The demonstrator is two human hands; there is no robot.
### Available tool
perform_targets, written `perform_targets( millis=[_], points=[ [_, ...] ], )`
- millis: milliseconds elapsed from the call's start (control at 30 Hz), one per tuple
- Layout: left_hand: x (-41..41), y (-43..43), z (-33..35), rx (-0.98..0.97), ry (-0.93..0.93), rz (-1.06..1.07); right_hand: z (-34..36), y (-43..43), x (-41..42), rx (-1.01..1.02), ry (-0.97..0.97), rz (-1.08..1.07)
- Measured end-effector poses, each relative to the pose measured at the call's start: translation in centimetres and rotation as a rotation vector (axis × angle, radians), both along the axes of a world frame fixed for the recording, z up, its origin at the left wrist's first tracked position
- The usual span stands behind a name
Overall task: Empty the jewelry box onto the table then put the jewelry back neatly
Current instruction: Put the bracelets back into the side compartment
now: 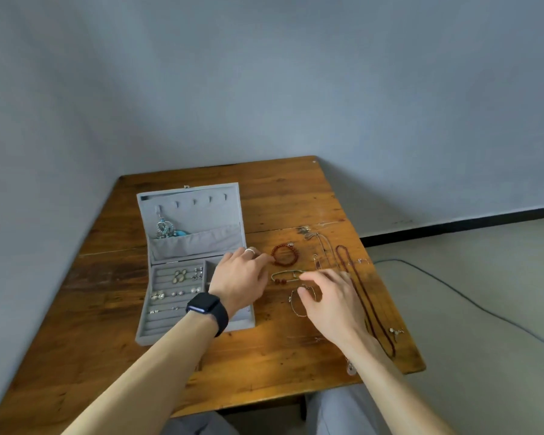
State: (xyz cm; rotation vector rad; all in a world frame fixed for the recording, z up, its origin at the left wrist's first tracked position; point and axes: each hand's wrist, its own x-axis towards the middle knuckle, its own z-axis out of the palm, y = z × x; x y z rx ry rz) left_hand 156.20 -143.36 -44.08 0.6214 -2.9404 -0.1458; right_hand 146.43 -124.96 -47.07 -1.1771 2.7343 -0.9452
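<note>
An open grey jewelry box (170, 318) lies left of centre on the wooden table (280, 196). Earrings (179, 275) sit in its ring rows, and a turquoise piece (167, 230) hangs in the lid pocket. My left hand (239, 277), with a watch on the wrist, reaches over the box's right side, its fingertips at a red bead bracelet (284, 255). Whether they grip it I cannot tell. My right hand (330, 296) hovers with spread fingers over a thin chain bracelet (296, 304) and a green bracelet (285, 275). A long dark bead necklace (363, 296) lies to the right.
Thin chains (322, 246) lie near the table's far right. A small pendant (396, 331) rests close to the right edge. A cable (471, 299) runs across the floor on the right. The walls meet behind the table.
</note>
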Motion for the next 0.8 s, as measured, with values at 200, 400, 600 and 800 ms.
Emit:
perform_targets(
  millis=[200, 400, 600, 800],
  points=[
    [-4.0, -1.4, -0.6, -0.057, -0.133, -0.036, 0.2, -3.1, -1.3, 0.091, 0.023, 0.076],
    [-4.8, -2.0, -0.9, -0.086, -0.176, -0.072, -0.6, -4.2, -1.2, 0.181, 0.063, 0.109],
    [-4.6, -2.1, -1.5, -0.099, -0.134, -0.077, -1.1, -4.4, -1.4, 0.161, 0.114, 0.110],
    [-2.7, -2.2, 0.1, 0.310, 0.180, 0.181, -0.2, -4.0, -1.8, -0.020, 0.102, 0.041]
  ],
)
